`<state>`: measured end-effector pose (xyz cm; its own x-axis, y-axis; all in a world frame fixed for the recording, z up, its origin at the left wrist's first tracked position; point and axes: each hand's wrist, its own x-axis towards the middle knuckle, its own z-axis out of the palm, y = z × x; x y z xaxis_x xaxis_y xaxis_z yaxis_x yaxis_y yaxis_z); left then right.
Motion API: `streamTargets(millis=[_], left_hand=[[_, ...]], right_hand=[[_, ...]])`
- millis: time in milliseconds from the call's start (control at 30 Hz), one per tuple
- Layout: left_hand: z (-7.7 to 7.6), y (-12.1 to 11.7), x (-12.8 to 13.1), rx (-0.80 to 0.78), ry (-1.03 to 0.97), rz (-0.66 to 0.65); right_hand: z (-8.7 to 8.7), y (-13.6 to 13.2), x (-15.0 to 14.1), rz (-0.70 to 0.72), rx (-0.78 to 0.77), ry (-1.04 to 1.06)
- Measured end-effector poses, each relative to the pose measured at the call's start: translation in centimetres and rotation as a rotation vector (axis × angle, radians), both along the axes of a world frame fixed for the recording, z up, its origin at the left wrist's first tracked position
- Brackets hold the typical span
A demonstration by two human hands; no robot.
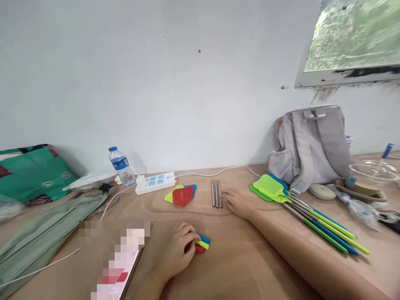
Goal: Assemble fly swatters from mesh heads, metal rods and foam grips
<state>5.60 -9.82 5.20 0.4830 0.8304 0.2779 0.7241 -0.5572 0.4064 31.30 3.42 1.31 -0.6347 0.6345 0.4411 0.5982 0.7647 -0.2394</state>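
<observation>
My left hand [182,248] is closed over a small bunch of plastic fly swatter handles, their ends sticking out past the fingers: blue [203,238], yellow-green [202,244] and red [199,249]. Flat on the table, with the fingers loosely stretched, my right hand [236,203] has its fingertips at the rightmost of three metal rods [216,193]; whether they touch it is hard to tell. Farther back, left of the rods, red, yellow-green and blue swatter heads [183,195] lie overlapped. Several whole fly swatters [271,187] lie in a pile beyond my right forearm.
Along the wall stand a water bottle [121,166], a white power strip [156,182] with a cable, and a grey backpack [315,146]. At left lie a grey-green cloth item [46,241] and a green bag [34,168]. A clear plastic cup [371,173] is at right.
</observation>
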Motion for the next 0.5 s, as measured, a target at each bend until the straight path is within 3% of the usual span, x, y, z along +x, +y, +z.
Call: streamTargets(millis=[133,333,500], left_hand=[[0.7,-0.2,0.0,0.038,0.098,-0.086],[0.9,-0.5,0.1,-0.047,0.086,-0.084],[0.7,-0.7,0.1,-0.133,0.065,-0.067]], right_hand=[[0.3,0.3,0.4,0.082,-0.019,-0.035],[0.7,0.1,0.6,0.13,-0.026,-0.107],[1.2,-1.8,0.9,0.187,-0.028,-0.126]])
